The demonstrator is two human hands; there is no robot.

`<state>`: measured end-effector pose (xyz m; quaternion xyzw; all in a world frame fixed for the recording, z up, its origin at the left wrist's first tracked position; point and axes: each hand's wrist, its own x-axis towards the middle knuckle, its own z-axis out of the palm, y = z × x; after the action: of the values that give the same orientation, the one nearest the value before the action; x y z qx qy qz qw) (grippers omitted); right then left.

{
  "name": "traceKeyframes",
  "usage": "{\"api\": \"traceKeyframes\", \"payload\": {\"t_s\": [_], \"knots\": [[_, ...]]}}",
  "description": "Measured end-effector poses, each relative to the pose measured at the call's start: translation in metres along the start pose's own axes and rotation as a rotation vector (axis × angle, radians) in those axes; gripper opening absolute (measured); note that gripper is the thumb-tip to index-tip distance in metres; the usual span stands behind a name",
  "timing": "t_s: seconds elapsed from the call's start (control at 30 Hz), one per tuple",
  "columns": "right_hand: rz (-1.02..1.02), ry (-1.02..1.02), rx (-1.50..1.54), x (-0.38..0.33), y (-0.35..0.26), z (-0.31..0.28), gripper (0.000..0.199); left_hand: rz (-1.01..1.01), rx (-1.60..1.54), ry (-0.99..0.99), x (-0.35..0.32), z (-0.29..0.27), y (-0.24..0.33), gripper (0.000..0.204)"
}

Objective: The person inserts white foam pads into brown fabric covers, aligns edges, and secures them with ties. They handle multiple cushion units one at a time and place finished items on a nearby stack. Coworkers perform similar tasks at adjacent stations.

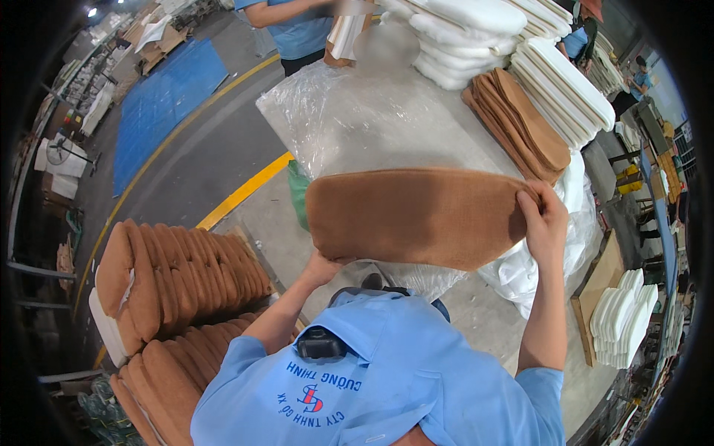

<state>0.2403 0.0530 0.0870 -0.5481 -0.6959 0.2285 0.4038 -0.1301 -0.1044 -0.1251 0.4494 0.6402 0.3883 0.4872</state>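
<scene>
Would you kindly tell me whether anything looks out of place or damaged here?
Loose plastic is bunched at the right side of the table, looking untidy compared with the layered white cushions. The held brown pad shows no obvious damage.

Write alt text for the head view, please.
Two bare hands hold a long brown fabric pad at a pale table partly covered in clear plastic. Brown fabric cushions stand lower left; soft white stacks lie beyond.

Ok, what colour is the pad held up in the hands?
The pad is plain brown; it shows best in the head view.
</scene>
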Motion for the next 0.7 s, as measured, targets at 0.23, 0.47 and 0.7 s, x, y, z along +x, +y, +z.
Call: {"api": "traceKeyframes", "payload": {"t_s": [0.23, 0.47, 0.7], "knots": [[-0.047, 0.004, -0.006, -0.047, 0.03, -0.016, 0.008, 0.152, 0.19, 0.113, 0.013, 0.001, -0.013, 0.054], [0.054, -0.034, 0.046, -0.056, 0.042, -0.011, 0.012, 0.167, -0.07, 0.036, 0.014, -0.001, -0.018, 0.054], [0.209, -0.19, 0.234, -0.079, 0.054, -0.018, 0.013, 0.101, -0.088, -0.047, 0.018, 0.001, -0.01, 0.053]]}}
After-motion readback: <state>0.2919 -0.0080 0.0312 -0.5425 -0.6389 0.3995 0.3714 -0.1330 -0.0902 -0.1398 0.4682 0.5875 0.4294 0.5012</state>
